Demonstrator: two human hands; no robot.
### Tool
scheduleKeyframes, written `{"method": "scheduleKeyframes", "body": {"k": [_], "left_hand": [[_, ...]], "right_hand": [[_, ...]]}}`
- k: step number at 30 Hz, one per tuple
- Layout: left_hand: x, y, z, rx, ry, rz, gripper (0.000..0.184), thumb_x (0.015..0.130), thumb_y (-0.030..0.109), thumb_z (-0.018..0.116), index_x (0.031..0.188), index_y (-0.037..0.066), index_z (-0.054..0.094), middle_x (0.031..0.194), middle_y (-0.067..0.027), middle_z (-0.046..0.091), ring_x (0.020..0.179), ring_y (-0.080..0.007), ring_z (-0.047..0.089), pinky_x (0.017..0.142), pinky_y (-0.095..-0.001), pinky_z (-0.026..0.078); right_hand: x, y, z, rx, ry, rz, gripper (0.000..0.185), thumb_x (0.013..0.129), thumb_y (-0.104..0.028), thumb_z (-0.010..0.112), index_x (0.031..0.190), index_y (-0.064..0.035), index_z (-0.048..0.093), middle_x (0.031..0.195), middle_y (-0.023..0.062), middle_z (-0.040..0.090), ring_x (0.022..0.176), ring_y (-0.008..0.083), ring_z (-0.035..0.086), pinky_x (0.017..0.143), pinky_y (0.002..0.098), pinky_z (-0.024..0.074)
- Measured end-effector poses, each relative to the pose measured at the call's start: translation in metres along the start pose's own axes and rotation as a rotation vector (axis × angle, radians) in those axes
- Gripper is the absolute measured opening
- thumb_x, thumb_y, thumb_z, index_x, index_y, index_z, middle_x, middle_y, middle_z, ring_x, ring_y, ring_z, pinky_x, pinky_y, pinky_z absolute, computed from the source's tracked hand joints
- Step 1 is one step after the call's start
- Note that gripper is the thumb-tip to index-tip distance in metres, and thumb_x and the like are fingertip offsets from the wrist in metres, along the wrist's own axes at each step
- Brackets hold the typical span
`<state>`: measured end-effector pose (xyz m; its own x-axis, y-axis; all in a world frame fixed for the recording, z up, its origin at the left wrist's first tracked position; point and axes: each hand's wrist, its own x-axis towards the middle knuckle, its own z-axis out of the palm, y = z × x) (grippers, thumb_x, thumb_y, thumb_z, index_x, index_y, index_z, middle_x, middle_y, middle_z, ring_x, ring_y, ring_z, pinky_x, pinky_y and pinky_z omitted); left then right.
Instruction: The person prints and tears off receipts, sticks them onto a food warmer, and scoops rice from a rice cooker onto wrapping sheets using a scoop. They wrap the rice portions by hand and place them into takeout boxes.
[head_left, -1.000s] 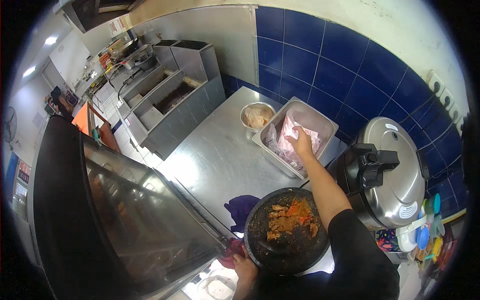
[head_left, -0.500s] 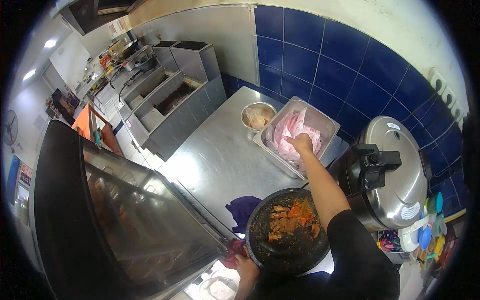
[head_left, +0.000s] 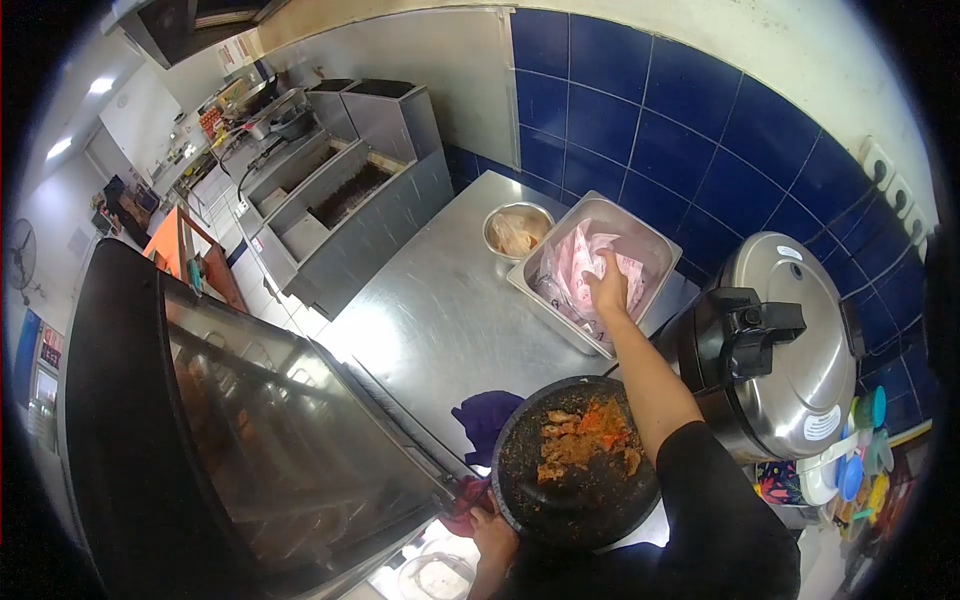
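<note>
My right hand [head_left: 608, 288] reaches into a deep rectangular steel pan [head_left: 662, 262], its fingers stretched out and apart against pink-and-white printed paper wrappers [head_left: 578, 255]. Clear plastic shows beside the wrappers. Low in the view, my left hand [head_left: 492, 538] is closed around a dark red cloth [head_left: 466, 508] at the left side of a black stone mortar [head_left: 525, 490]. Inside the mortar lie browned pieces of food with orange-red chili paste [head_left: 590, 437]. The fingertips of my left hand are partly hidden by the cloth.
A round steel pot [head_left: 517, 235] with a plastic bag stands beside the pan on the steel table [head_left: 400, 290]. To the right is a large rice cooker [head_left: 790, 330]. A glass-fronted cabinet [head_left: 300, 430] is at left; a dark purple cloth [head_left: 483, 425] lies by the mortar.
My right hand has opened its fingers and shifted slightly over the wrappers, which now lie a little lower in the pan. My left hand stays at the red cloth.
</note>
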<state>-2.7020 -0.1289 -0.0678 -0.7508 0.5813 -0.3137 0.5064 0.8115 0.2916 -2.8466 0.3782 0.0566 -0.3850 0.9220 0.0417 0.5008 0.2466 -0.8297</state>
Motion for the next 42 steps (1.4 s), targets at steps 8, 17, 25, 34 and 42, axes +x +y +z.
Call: {"method": "scheduleKeyframes", "body": {"k": [8,17,25,34,42], "left_hand": [[0.000,-0.002,-0.001,0.069,-0.042,0.039,0.085,0.090,0.028,0.062,0.161,0.000,0.025,0.115,-0.0328,0.048,0.101,-0.0477,0.056,0.090,-0.0523,0.053],[0.002,-0.017,0.033,0.139,-0.030,0.013,0.085,0.092,0.033,0.061,0.162,0.004,0.024,0.118,-0.0327,0.047,0.101,-0.0484,0.057,0.079,-0.0515,0.058],[0.002,-0.005,0.016,0.111,-0.015,-0.004,0.073,0.090,0.031,0.062,0.154,0.003,0.039,0.122,-0.0316,0.054,0.107,-0.0472,0.053,0.088,-0.0513,0.053],[0.001,0.011,-0.018,-0.032,0.032,-0.075,0.083,0.091,0.034,0.062,0.160,0.003,0.029,0.121,-0.0369,0.048,0.105,-0.0506,0.056,0.091,-0.0537,0.053],[0.008,-0.025,-0.008,-0.150,0.020,0.109,0.061,0.088,0.024,0.061,0.146,0.009,0.049,0.129,-0.0414,0.050,0.118,-0.0575,0.047,0.103,-0.0584,0.043]], "right_hand": [[0.024,0.037,0.024,-0.109,-0.092,0.026,0.051,0.085,-0.022,0.081,0.133,-0.0103,0.067,0.131,0.0210,0.068,0.123,0.0368,0.065,0.105,0.0406,0.0493],[0.035,0.050,0.038,0.019,-0.117,0.193,0.043,0.084,-0.022,0.079,0.122,-0.0038,0.072,0.118,0.0160,0.074,0.111,0.0316,0.070,0.098,0.0378,0.0528],[0.043,0.064,0.043,0.429,-0.111,0.446,0.035,0.077,-0.014,0.089,0.103,0.0012,0.072,0.098,0.0094,0.073,0.090,0.0230,0.067,0.085,0.0377,0.0528],[0.059,0.017,0.012,0.234,0.234,-0.236,0.024,0.080,-0.015,0.083,0.093,-0.0035,0.066,0.090,0.0125,0.071,0.084,0.0271,0.067,0.079,0.0387,0.0528],[-0.236,-0.121,-0.197,0.258,-0.093,-0.582,0.073,0.089,-0.014,0.075,0.154,-0.0142,0.041,0.089,0.0114,0.073,0.070,0.0266,0.071,0.070,0.0382,0.0569]]}}
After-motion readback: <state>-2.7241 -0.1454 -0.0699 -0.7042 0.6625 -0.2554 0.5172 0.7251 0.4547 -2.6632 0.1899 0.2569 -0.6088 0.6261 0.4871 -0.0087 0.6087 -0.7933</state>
